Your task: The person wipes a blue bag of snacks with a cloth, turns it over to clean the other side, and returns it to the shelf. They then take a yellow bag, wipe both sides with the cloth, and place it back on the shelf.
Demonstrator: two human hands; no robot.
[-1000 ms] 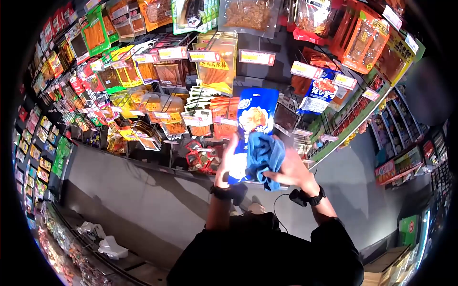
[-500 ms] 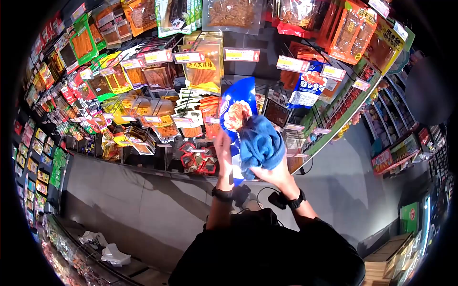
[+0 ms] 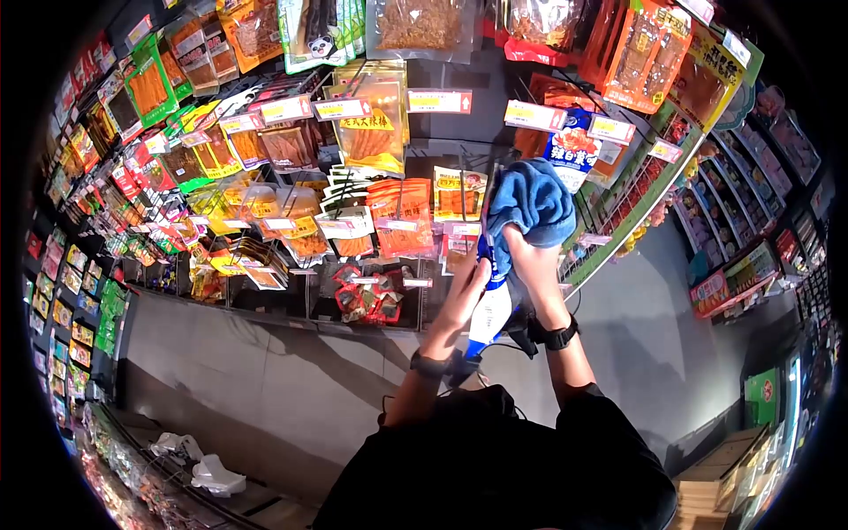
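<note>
My left hand [image 3: 466, 291] is closed on the edge of a blue and white food packet [image 3: 491, 316], which is tilted and turned nearly edge-on. In my right hand [image 3: 533, 269] is a bunched blue cloth [image 3: 533, 205], pressed against the packet's upper part. The cloth hides much of that part and some of my right fingers. Just beyond the cloth, another blue and white packet [image 3: 570, 146] hangs on the rack.
Hanging snack packets fill the rack ahead, among them an orange packet [image 3: 399, 219] and a yellow one [image 3: 459, 194]. Price tags [image 3: 439, 102] stick out on hooks. Red packets [image 3: 369, 296] lie on the bottom shelf. White plastic bags [image 3: 216, 477] sit at lower left.
Both hands have moved right with the packet and cloth. The packet has turned from showing its printed front to nearly edge-on. Snack packets behind it have come into view.
</note>
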